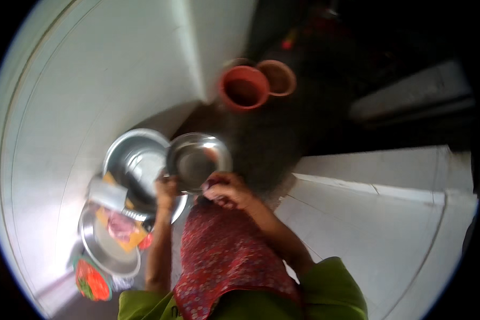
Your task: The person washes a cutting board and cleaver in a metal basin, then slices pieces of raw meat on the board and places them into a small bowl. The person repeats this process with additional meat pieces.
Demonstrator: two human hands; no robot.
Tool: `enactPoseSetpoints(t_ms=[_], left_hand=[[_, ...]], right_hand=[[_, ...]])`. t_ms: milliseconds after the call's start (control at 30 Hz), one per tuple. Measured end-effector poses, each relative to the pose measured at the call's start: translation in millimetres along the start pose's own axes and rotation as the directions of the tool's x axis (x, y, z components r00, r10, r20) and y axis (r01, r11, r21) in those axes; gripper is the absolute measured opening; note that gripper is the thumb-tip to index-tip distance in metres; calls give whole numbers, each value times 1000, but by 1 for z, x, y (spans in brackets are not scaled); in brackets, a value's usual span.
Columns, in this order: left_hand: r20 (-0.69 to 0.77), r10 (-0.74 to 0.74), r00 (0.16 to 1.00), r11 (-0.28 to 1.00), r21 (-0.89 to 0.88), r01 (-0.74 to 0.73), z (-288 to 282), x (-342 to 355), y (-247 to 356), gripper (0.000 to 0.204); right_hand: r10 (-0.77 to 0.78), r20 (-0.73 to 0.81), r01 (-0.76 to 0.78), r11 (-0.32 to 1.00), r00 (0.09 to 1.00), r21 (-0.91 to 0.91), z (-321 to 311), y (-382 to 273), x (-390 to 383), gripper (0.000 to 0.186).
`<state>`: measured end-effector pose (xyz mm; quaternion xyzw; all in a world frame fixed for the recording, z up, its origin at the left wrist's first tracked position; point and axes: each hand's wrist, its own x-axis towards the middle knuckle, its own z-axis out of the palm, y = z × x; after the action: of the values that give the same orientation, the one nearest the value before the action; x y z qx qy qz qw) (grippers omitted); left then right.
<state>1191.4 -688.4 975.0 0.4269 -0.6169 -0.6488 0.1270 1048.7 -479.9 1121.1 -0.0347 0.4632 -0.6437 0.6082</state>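
Note:
A shallow steel bowl (194, 159) is in my left hand (166, 188), whose fingers grip its left rim. My right hand (231, 193) is closed on a dark red patterned cloth (216, 182) at the bowl's lower right rim. Below and left of the bowl sits a large steel basin (120, 154), with a cleaver (104, 193) and a yellow board (134, 237) carrying pink meat (121, 225) at its lower left. A red printed apron (229, 256) hangs below my hands.
A second steel basin (93, 248) and a container of orange and green food (93, 280) stand at lower left. Red and orange buckets (244, 74) stand on the dark floor ahead. A white wall rises at left; a white tiled ledge (368, 224) runs along the right.

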Motion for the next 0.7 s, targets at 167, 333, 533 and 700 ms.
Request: enactPoseSetpoints(t_ms=[167, 333, 533, 700], left_hand=[[167, 461, 872, 732, 483, -480, 95, 78, 77, 30], [629, 244, 738, 220, 705, -674, 364, -7, 213, 12], [600, 642, 477, -206, 735, -646, 483, -44, 221, 36], [449, 336, 828, 550, 620, -559, 335, 4, 189, 44]], right_hand=[[-138, 27, 134, 983, 990, 125, -46, 21, -30, 21], [-132, -279, 203, 948, 951, 245, -93, 28, -81, 23], [-159, -519, 261, 957, 840, 128, -123, 9, -115, 17], [-291, -608, 361, 932, 739, -7, -121, -41, -97, 12]])
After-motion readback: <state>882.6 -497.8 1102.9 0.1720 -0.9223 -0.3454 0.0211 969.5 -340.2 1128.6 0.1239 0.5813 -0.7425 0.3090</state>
